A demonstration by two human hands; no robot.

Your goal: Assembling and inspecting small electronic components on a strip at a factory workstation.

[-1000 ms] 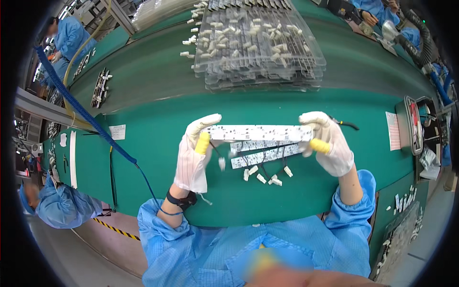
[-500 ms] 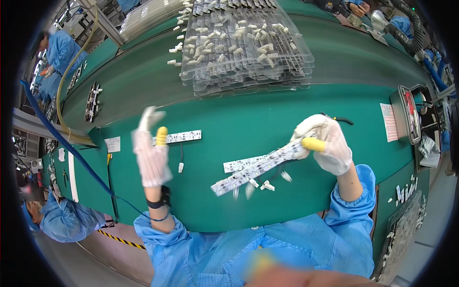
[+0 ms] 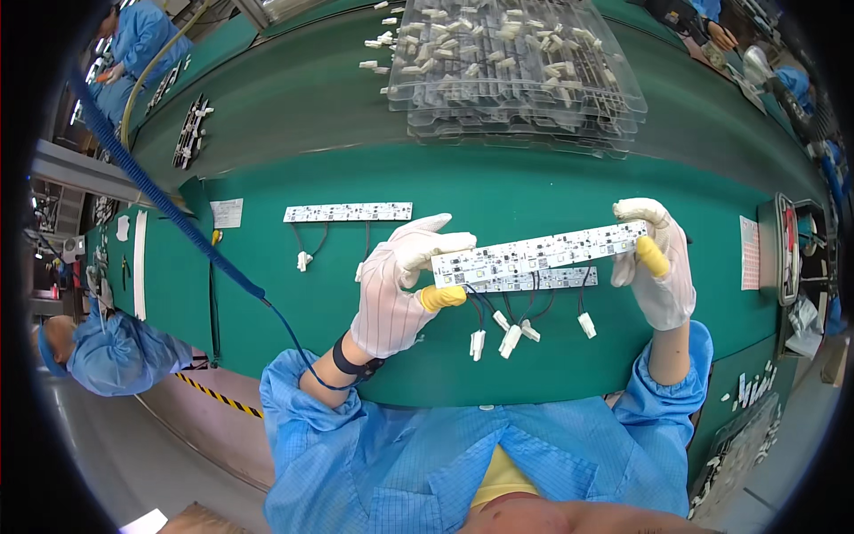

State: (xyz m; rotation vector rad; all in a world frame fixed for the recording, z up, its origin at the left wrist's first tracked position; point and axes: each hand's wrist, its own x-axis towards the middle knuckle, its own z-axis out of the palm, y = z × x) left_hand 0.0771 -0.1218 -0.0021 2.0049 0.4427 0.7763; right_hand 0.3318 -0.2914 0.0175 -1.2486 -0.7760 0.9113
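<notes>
Between my two gloved hands I hold a long white circuit board strip (image 3: 538, 254) by its ends, just above the green bench. My left hand (image 3: 396, 280), with a yellow cover on the thumb, pinches its left end. The right end is gripped by my right hand (image 3: 658, 267), also with a yellow thumb cover. Partly hidden beneath lies a second circuit board strip (image 3: 569, 279). Dark wires with white connectors (image 3: 510, 341) hang or lie below the two strips; which strip each belongs to I cannot tell. Beyond my left hand rests another circuit board strip (image 3: 347, 212) with wired connectors.
Stacked clear plastic trays (image 3: 525, 98) full of boards and connectors stand at the back. A blue coiled cord (image 3: 178, 200) runs to my left wrist. On the right are a printed sheet (image 3: 750, 254) and a metal box (image 3: 778, 254). Co-workers sit at the left.
My left hand has come right and taken the strip's left end. The held strip has swung from a steep slant to nearly level. The view has shifted a little.
</notes>
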